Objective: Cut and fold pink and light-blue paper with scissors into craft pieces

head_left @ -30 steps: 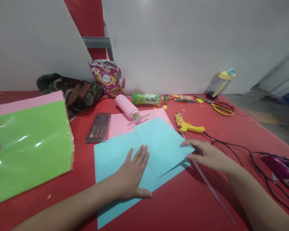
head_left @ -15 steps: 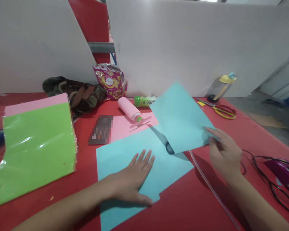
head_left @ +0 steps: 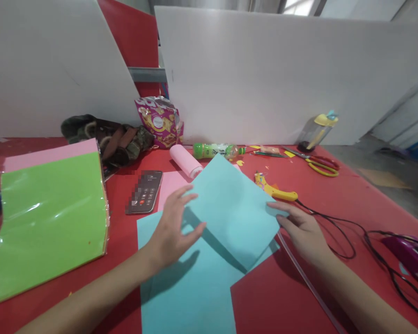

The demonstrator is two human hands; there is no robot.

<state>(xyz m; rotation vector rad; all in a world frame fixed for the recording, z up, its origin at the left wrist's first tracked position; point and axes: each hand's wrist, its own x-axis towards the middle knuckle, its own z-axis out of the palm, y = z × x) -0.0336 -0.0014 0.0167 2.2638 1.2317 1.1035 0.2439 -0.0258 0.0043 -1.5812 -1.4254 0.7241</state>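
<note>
My right hand (head_left: 297, 227) pinches the right corner of a light blue square of paper (head_left: 235, 211), which is held tilted above the table. At the left corner of that square is my left hand (head_left: 177, 227), raised with thumb and fingers apart; whether a fingertip touches the paper, I cannot tell. Below lies a larger light blue sheet (head_left: 191, 297) with a stepped right edge. Part of a pink sheet (head_left: 167, 185) shows behind it. A pink paper-wrapped cylinder (head_left: 184, 160) lies beyond, its near end partly covered by the square.
On the red table (head_left: 278, 301) are a phone (head_left: 144, 192), a green paper pack (head_left: 52, 208), a yellow glue gun (head_left: 275, 190) with a black cord, scissors (head_left: 320, 164), a green-capped bottle (head_left: 218, 150), a snack bag (head_left: 160, 121) and a drinking cup (head_left: 315, 132).
My left hand has lifted off the large blue sheet and come to the square's left side. The square in my right hand has moved left and lower, uncovering the glue gun.
</note>
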